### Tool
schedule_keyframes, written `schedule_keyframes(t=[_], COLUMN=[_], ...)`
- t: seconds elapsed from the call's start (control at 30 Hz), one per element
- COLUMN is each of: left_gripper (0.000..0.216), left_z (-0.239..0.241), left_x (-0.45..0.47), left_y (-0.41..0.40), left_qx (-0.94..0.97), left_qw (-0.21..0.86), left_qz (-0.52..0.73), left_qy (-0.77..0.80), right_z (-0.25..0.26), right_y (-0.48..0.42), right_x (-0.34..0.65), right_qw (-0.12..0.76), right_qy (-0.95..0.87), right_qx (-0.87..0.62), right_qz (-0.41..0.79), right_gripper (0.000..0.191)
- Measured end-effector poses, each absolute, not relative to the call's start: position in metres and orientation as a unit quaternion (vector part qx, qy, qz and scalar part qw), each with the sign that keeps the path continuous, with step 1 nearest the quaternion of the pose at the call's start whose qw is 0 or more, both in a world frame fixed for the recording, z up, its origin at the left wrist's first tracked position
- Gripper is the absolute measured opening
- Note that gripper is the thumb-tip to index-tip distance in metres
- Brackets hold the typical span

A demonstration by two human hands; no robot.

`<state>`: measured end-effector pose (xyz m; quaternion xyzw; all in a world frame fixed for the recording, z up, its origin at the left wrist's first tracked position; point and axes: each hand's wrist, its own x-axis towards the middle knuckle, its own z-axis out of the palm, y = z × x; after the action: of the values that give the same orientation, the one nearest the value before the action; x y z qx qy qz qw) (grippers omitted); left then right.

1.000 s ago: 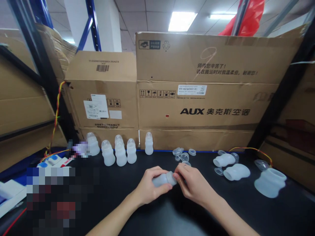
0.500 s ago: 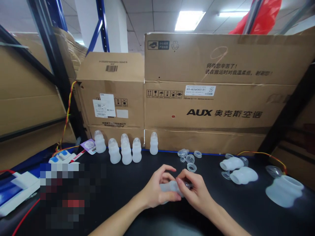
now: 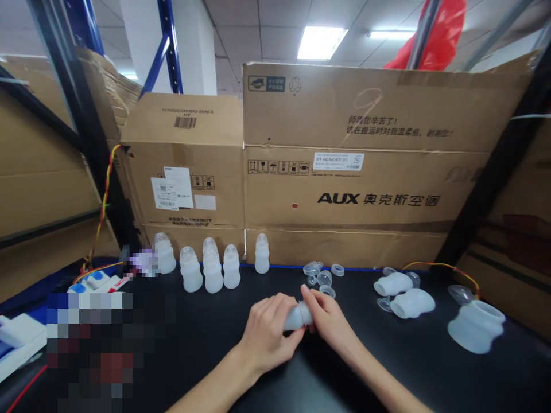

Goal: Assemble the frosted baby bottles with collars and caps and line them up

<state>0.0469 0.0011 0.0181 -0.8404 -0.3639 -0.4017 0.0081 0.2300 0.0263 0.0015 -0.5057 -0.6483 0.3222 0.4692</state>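
Above the black tabletop, a frosted white baby bottle [image 3: 294, 318] lies sideways between my two hands. My left hand [image 3: 267, 330] is wrapped round its body, fingers over the top and thumb underneath. At the other end, my right hand [image 3: 326, 316] grips the collar with thumb and fingers, and hides most of that end. Just beyond my right hand lie a white ring collar [image 3: 328, 291] and several translucent rings and nipple parts [image 3: 324, 279].
Several capped bottles [image 3: 212, 272] stand at the back left before cardboard boxes [image 3: 344, 223]. Two bottle bodies [image 3: 413, 303] lie at right near clear dome caps [image 3: 384, 304]; a wider frosted bottle [image 3: 476, 328] is farther right. A power strip [image 3: 92, 281] and wires occupy the left.
My left hand has rolled over, its fingers now closed across the bottle's top. My right fingers have shifted and straightened along the collar end. The whole view has swung slightly.
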Motion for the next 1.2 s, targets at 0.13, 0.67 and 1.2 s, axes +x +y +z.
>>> schedule_keyframes(t=[0.13,0.67,1.2], left_gripper=[0.033,0.045,0.037], left_z=[0.024,0.027,0.018], left_x=[0.045,0.024,0.018], left_y=[0.008,0.023,0.020], left_qx=[-0.795,-0.812,-0.800], left_qw=[-0.044,-0.089,-0.196], left_qz=[-0.432,-0.299,-0.414], left_qy=[-0.423,-0.494,-0.387], right_z=[0.006,0.000,0.024], right_y=[0.054,0.086,0.011], right_x=[0.270,0.339,0.261], right_qw=[0.476,0.407,0.352], right_qy=[-0.706,-0.765,-0.836], right_qx=[-0.519,-0.497,-0.368], right_qz=[0.078,0.037,0.206], right_gripper=[0.039,0.032,0.032])
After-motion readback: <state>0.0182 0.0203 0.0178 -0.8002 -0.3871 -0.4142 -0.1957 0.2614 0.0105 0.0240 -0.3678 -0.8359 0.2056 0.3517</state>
